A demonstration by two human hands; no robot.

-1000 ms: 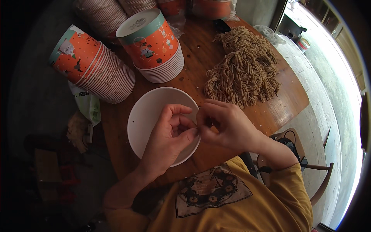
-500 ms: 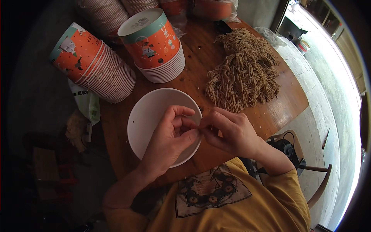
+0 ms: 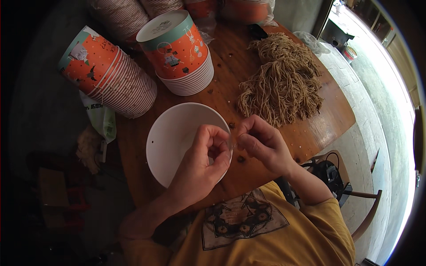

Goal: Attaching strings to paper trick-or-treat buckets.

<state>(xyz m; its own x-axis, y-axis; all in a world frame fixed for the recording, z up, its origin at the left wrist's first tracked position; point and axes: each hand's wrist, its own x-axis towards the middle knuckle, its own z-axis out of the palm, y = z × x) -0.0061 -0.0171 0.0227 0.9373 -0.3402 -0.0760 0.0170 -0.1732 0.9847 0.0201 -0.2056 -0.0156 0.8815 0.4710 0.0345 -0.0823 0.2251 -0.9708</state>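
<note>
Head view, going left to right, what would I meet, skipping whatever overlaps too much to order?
Leaning stack of orange paper tubs → left hand → right hand → curved wooden chair arm.

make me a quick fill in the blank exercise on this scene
1. From this view, the person's ____ hand overlaps the round white bowl.
2. The tangled bundle of tan strands lies on the ____ half of the brown wooden table.
3. The person's short-sleeved shirt with a printed front is ____.

Missing words: left; right; yellow
</note>
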